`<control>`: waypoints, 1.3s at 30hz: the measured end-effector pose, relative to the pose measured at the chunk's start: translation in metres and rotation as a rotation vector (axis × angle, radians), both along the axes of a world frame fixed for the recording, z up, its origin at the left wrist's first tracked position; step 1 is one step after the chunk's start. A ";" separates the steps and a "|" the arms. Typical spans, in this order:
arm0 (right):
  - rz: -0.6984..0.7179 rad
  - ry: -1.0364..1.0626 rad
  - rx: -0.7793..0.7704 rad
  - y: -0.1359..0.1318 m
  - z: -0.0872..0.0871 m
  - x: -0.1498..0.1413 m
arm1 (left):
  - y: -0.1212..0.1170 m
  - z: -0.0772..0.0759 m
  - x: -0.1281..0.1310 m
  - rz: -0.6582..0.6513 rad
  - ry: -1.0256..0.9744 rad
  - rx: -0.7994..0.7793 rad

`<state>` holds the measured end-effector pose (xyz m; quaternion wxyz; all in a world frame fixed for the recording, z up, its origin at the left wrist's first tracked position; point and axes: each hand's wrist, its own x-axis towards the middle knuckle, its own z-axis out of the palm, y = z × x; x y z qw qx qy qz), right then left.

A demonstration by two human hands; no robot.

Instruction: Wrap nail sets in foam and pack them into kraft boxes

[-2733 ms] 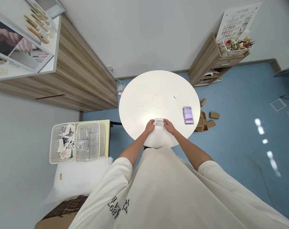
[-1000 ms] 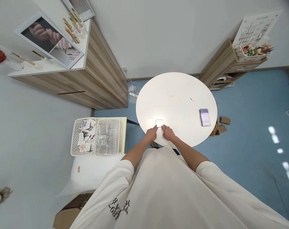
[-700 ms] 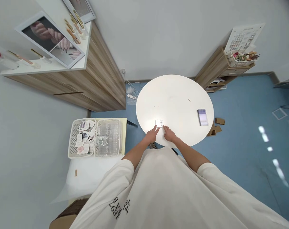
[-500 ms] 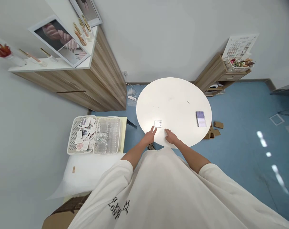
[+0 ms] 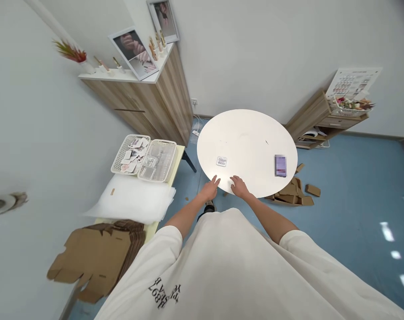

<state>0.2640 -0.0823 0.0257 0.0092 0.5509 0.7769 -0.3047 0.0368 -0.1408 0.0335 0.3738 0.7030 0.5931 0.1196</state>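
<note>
Basically, biggest first: wood-grain cabinet (image 5: 135,104) against the wall, white top, streaky front. Next, round table (image 5: 252,126), smooth, glossy white, right in front of the person, likely so both arms reach it easily. Flattened cardboard boxes (image 5: 91,249) stand packed together at lower left, matte brown, probably folded flat to save room. White sheets (image 5: 135,200) lie stacked on the side table (image 5: 179,155), thin and semi-translucent. Two plastic baskets sit side by side there, seemingly to keep contents sorted: card basket (image 5: 119,154) with perforated wall, box basket (image 5: 151,180) with clear, hard-looking boxes.

Left hand (image 5: 209,189) at the near table edge, fingers apart, gripping nothing. Right hand (image 5: 239,186) over the table near the edge, fingers loosely curled and parted, also gripping nothing; can't tell if fingertips touch the surface.

Purple rectangle (image 5: 280,166) lies toward the table's right side, pixelated, well apart from both hands. Smallest: clear case (image 5: 221,161), flat, rounded corners, lying just beyond the left hand, untouched; contents too small to identify.
</note>
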 end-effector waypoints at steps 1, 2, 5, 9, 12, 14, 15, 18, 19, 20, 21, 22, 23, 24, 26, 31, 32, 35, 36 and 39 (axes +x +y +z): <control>0.016 0.012 0.007 -0.007 0.000 -0.001 | -0.011 0.002 0.003 0.019 -0.006 0.005; 0.032 0.024 0.010 -0.014 0.000 -0.003 | -0.022 0.004 0.005 0.039 -0.012 0.008; 0.082 0.046 0.009 -0.035 0.001 -0.012 | -0.050 0.009 0.005 0.102 -0.019 0.008; 0.181 0.057 0.016 -0.054 0.003 -0.029 | -0.080 0.012 -0.009 0.207 -0.028 0.035; 0.268 0.062 0.044 -0.061 0.003 -0.050 | -0.102 0.014 -0.027 0.268 0.029 0.088; 0.336 0.077 0.077 -0.066 0.003 -0.072 | -0.119 0.017 -0.042 0.296 0.105 0.126; 0.372 0.088 0.096 -0.068 0.003 -0.084 | -0.129 0.018 -0.051 0.311 0.147 0.146; 0.485 0.127 0.132 -0.083 0.005 -0.132 | -0.163 0.027 -0.080 0.374 0.245 0.217; 0.521 0.142 0.136 -0.090 0.006 -0.149 | -0.177 0.030 -0.090 0.403 0.264 0.240; 0.555 0.159 0.140 -0.099 0.007 -0.168 | -0.190 0.033 -0.101 0.433 0.276 0.260; 0.586 0.177 0.145 -0.109 0.009 -0.187 | -0.205 0.037 -0.112 0.464 0.283 0.277; 0.615 0.197 0.150 -0.120 0.011 -0.206 | -0.220 0.040 -0.124 0.497 0.287 0.292; 0.645 0.218 0.157 -0.133 0.012 -0.225 | -0.236 0.043 -0.136 0.531 0.291 0.305; 0.674 0.239 0.164 -0.146 0.014 -0.243 | -0.253 0.046 -0.148 0.566 0.296 0.316; 0.740 0.277 0.180 -0.174 0.018 -0.279 | -0.287 0.050 -0.172 0.637 0.311 0.321; 0.936 0.345 0.275 -0.248 0.027 -0.353 | -0.374 0.051 -0.229 0.827 0.415 0.203; 0.976 0.354 0.302 -0.261 0.029 -0.365 | -0.390 0.049 -0.238 0.862 0.445 0.162; 1.094 0.360 0.349 -0.294 0.033 -0.396 | -0.430 0.041 -0.261 0.943 0.511 0.028; 1.135 0.349 0.352 -0.303 0.034 -0.404 | -0.441 0.038 -0.266 0.963 0.516 -0.014; 1.244 0.268 0.341 -0.321 0.034 -0.425 | -0.463 0.031 -0.278 1.023 0.470 -0.105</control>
